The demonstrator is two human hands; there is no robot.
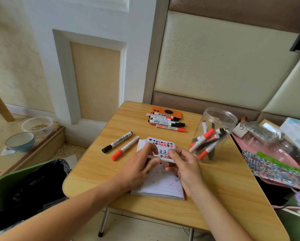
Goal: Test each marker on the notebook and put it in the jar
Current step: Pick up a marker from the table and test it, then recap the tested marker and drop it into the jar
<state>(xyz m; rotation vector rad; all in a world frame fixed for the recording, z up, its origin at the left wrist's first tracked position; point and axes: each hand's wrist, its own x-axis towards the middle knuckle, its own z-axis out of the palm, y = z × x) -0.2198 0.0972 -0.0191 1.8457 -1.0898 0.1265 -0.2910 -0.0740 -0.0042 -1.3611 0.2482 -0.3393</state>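
Both hands meet over the open notebook, whose top page carries red and black test marks. A white marker lies crosswise between them: my left hand pinches its left part, and my right hand grips its right end. Its cap and tip are hidden by my fingers. To the right stands the clear plastic jar, open, with several red and black markers inside. On the table left of the notebook lie a black-capped marker and a red-capped marker.
Several more markers are piled at the table's far side, partly on an orange phone. A green bin with a black bag stands at the left. Cluttered bags and a pink tray crowd the right edge. Bowls sit on the floor.
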